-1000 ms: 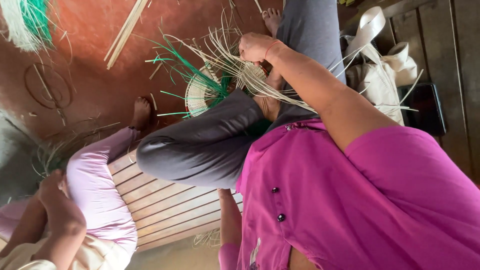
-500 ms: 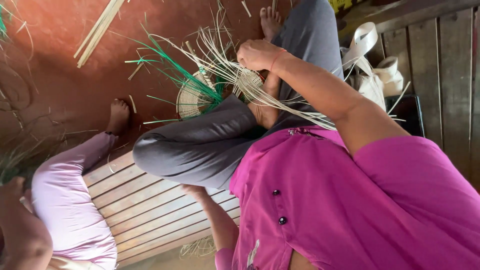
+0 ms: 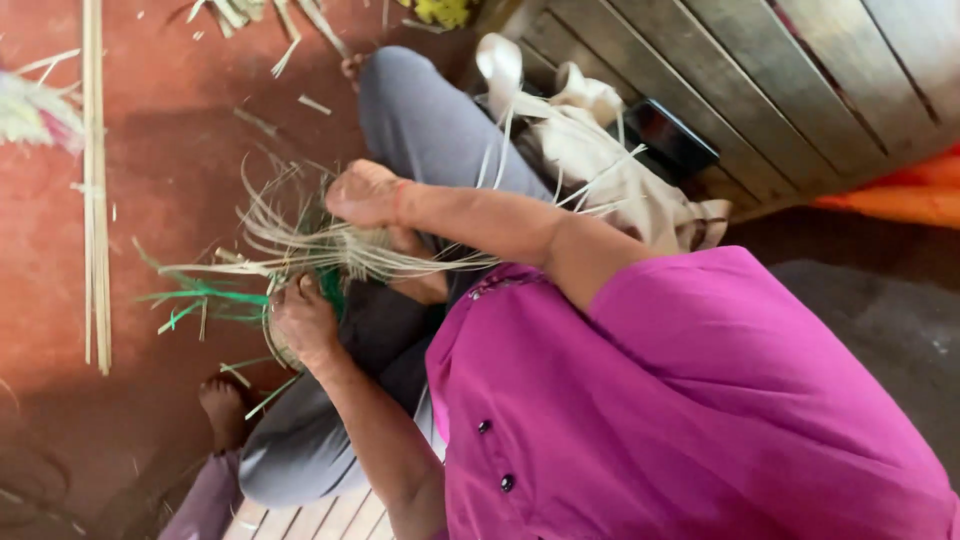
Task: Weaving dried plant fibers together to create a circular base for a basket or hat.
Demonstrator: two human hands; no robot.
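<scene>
Left hand (image 3: 305,322) has come up to the woven piece (image 3: 330,262) on our lap, fingers clamping its rim, right hand (image 3: 362,193) pinching pale strips (image 3: 290,235) — mid-weave, next tuck needs tension imo.

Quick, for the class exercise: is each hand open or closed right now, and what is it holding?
Left hand: closed, gripping the edge of the woven piece.
Right hand: closed on the pale straw strands of that piece.
</scene>
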